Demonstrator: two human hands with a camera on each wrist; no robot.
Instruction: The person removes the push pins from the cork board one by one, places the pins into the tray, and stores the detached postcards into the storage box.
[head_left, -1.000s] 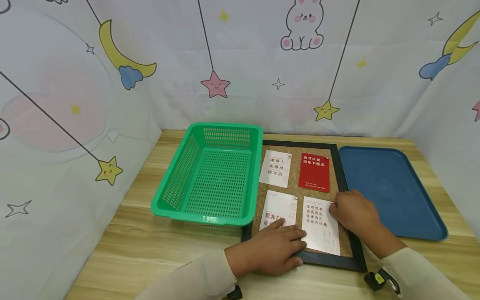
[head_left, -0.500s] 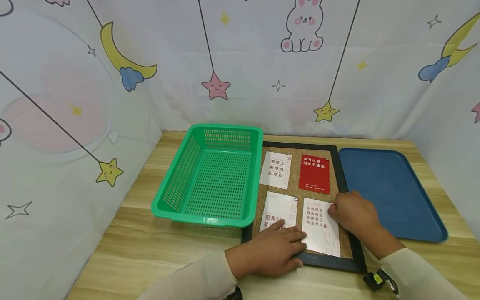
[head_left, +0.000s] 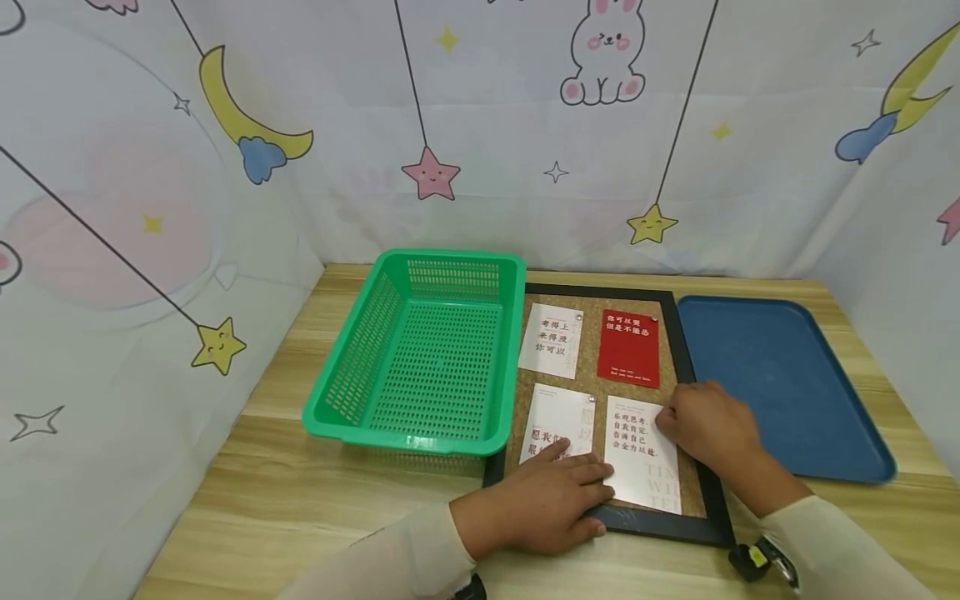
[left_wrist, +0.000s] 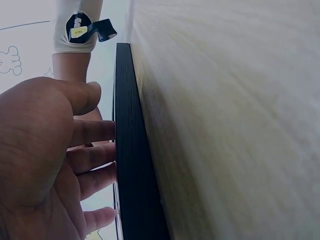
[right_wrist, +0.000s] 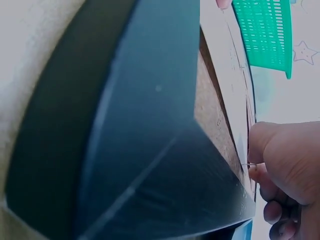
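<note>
My right hand [head_left: 707,423] is at the upper right corner of the lower right white card [head_left: 637,475]. In the right wrist view, its thumb and index finger pinch a pushpin, whose thin metal needle [right_wrist: 249,164] shows at the card; its head is hidden. My left hand [head_left: 543,500] lies with fingers extended over the lower left white card [head_left: 558,408], fingertips touching the left edge of the lower right one. Both cards lie on a black-framed cork board [head_left: 592,387]. In the left wrist view, the fingers reach over the black frame [left_wrist: 132,150].
Higher on the board are another white card [head_left: 551,340] and a red card [head_left: 628,348], each with a pin at its upper right corner. A green basket [head_left: 408,437] overlaps the board's left side. To the right lies a blue tray [head_left: 780,375]. Patterned cloth surrounds the wooden table [head_left: 247,500].
</note>
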